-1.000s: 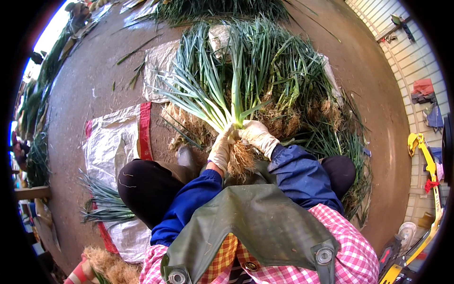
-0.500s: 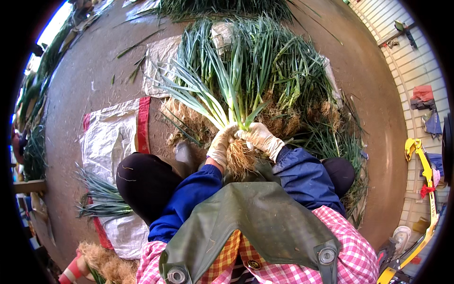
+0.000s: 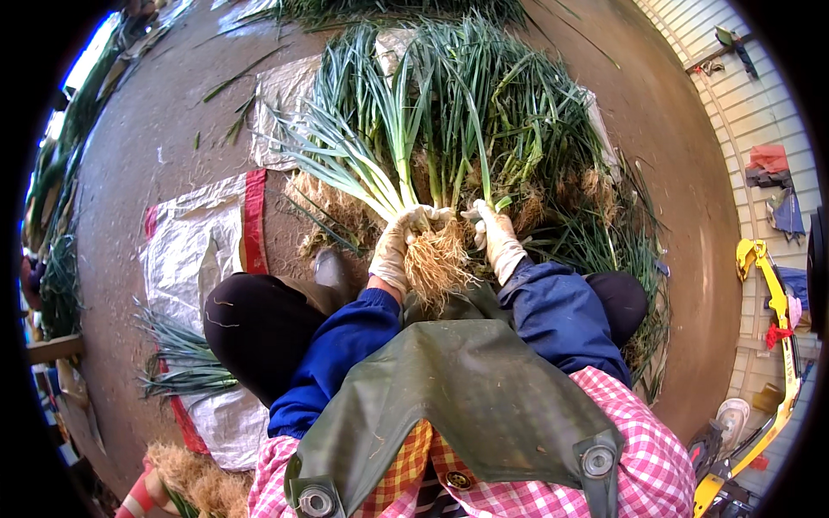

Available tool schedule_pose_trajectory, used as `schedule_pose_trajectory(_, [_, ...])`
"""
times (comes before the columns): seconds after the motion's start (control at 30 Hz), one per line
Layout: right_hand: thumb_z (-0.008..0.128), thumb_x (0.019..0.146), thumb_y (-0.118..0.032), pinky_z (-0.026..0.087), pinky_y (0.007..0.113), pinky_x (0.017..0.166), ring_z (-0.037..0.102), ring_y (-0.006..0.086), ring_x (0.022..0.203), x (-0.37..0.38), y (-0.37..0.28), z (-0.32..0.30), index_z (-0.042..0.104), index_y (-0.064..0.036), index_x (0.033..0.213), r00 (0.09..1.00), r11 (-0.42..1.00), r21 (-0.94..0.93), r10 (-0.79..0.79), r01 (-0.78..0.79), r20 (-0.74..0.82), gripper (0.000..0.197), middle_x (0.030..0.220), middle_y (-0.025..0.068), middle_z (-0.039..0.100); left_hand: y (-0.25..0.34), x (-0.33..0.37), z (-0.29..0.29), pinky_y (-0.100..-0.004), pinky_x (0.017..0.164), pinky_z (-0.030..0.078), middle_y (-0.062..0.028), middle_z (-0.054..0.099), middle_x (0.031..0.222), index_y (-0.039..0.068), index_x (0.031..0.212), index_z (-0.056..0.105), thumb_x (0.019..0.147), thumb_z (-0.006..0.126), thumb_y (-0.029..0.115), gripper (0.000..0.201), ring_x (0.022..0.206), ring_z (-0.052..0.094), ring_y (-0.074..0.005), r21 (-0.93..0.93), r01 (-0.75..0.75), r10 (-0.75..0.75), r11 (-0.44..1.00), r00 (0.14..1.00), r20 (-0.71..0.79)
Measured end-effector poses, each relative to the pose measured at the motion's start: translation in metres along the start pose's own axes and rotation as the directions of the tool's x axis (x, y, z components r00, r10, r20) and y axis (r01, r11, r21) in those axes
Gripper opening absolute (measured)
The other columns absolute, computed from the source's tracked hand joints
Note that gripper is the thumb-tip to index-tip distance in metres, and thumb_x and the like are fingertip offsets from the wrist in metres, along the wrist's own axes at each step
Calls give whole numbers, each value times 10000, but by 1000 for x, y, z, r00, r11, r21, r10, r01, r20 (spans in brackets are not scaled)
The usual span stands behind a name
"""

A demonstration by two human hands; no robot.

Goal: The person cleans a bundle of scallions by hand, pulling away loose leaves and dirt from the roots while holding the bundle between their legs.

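Observation:
A bunch of green onions (image 3: 399,164) stands in the grip of my gloved left hand (image 3: 394,249), leaves fanning up and to the left. Its pale, tangled roots (image 3: 439,263) hang down between my hands. To the right, my gloved right hand (image 3: 496,240) closes on one long green onion leaf (image 3: 481,164), with a short curled green piece (image 3: 503,204) at its fingers. This hand is apart from the bunch. Behind both hands lies a large pile of green onions (image 3: 527,104), roots toward me.
Left of my knee, a white sack with red edges (image 3: 194,229) lies on the brown floor, with several green onions (image 3: 186,354) on it. Cut roots (image 3: 203,475) are heaped at lower left. A yellow metal bar (image 3: 781,319) stands by the tiled strip at right.
My right hand has moved away from the left, to the right, with a long leaf in it. The bunch has shifted slightly left, and its roots now show more fully.

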State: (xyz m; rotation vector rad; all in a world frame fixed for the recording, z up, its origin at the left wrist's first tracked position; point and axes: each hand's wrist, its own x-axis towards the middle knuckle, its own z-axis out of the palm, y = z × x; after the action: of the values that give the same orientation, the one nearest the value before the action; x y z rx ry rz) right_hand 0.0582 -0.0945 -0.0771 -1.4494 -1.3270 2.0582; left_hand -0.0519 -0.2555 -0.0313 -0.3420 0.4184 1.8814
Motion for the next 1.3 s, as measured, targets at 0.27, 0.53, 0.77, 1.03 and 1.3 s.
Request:
schedule_pose_trajectory(0.27, [737,796,-203,446,266,472,553,132,517,19,9,42,680,-27,908,968,961,-229,194,-155,160,216,674,34,621,2,3,-12,-350,709,559,-100,654,835,13,923,633,816,652,184,202,742,637,-228,69,-54,59,996,995,-76])
schedule_pose_trajectory(0.53, [591,878,-180,378,153,385,524,60,506,42,-25,-39,665,3,943,965,986,-157,100,-63,242,207,715,41,662,19,-10,15,-400,814,533,-63,667,953,67,1002,643,832,672,229,237,892,633,-237,-96,-38,41,995,999,26])
schedule_pose_trajectory(0.77, [626,893,-257,466,242,564,568,116,614,34,7,33,665,-53,957,891,947,-228,-105,224,441,218,764,37,649,-2,2,-6,-365,689,569,-101,662,882,33,1019,613,827,656,221,272,761,655,-237,58,14,-9,998,996,-86])
schedule_pose_trajectory(1.03, [671,851,-334,367,223,340,464,76,385,24,-57,34,641,-57,813,977,957,-200,-206,212,50,281,522,-14,509,0,6,-20,-344,647,575,-98,661,844,-2,934,645,819,655,181,216,727,655,-212,229,18,17,973,989,-150])
schedule_pose_trajectory(1.3, [662,830,-388,393,294,465,491,139,446,43,-65,60,623,-70,772,982,721,-671,-177,173,63,325,519,9,528,-2,6,-28,-284,641,547,-72,647,809,-8,946,651,814,654,155,210,677,622,-168,425,-34,68,905,996,-65])
